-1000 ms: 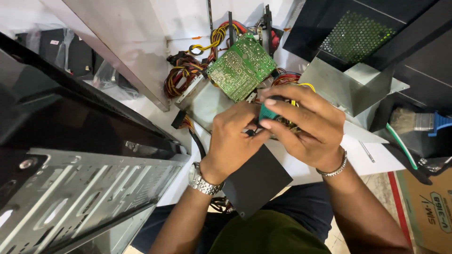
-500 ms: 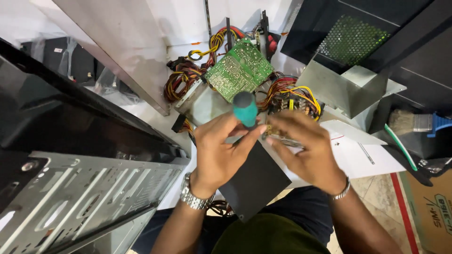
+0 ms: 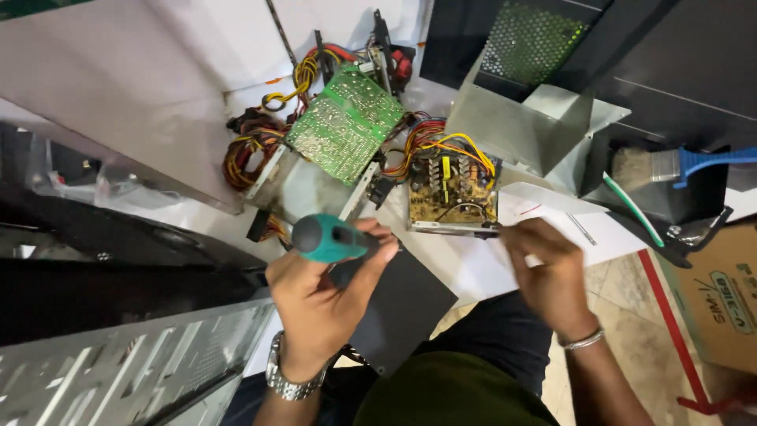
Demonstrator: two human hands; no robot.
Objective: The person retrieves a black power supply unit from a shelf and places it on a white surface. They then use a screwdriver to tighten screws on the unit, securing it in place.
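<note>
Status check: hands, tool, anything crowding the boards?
Left hand grips teal screwdriver handle. Right hand at brown circuit board edge. Wire bundles crowd the boards.

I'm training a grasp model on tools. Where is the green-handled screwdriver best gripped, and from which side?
Best gripped around the thick teal handle of the screwdriver, coming from below on the person's side, as the left hand does now. The handle lies roughly level, its dark rounded butt pointing left, and its fat barrel fills a closed palm. The shaft runs right toward the right hand, thin and mostly hidden, so probably a poor hold.

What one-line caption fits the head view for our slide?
Left hand grips a teal-handled screwdriver while the right hand reaches an opened power supply board.
</note>
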